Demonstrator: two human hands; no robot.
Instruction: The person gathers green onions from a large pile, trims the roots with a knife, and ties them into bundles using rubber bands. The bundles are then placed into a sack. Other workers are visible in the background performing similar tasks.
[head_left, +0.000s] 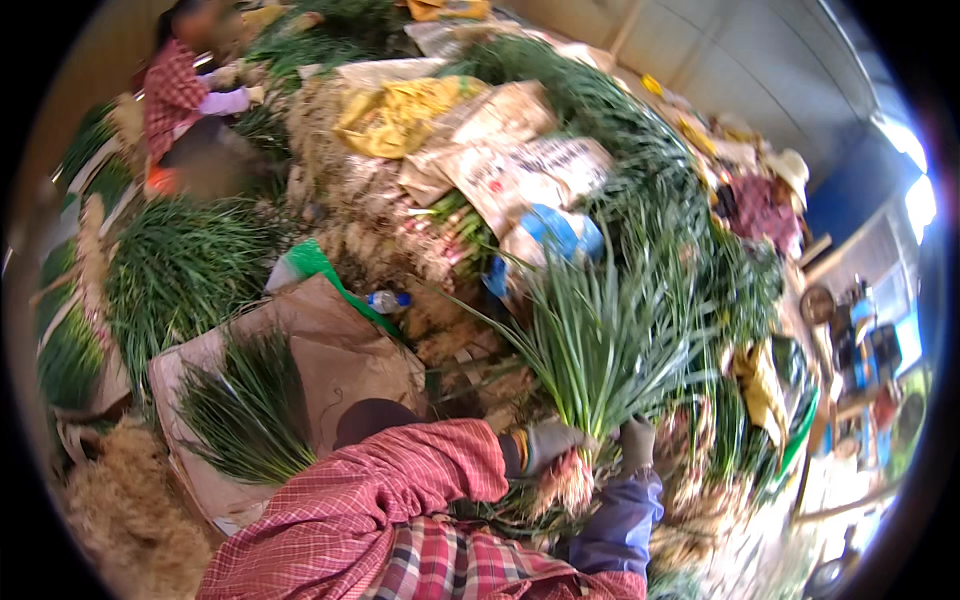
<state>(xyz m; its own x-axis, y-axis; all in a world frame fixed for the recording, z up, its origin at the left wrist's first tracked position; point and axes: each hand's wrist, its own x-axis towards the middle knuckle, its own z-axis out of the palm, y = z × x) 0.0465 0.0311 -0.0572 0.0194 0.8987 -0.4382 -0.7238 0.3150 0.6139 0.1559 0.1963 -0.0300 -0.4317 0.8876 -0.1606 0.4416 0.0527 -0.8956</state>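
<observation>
My left hand (551, 448), in a grey work glove, is closed round the lower stems of a bunch of green onions (592, 352). Its long green leaves fan out away from me, and its pale, pinkish root ends (566, 484) hang below the glove. Just right of the bunch is my right hand (637, 442), also gloved; whether its fingers hold anything cannot be made out. Another bunch of green leaves (255, 405) lies at the left on a brown woven sack (360, 375).
More green onions (195, 262) lie in heaps around. Sacks, including a yellow one (405, 112), cover part of the pile. A water bottle (388, 301) lies near the middle. One person (176, 97) sits upper left, another (761, 214) at the right. Loose root trimmings (135, 510) are lower left.
</observation>
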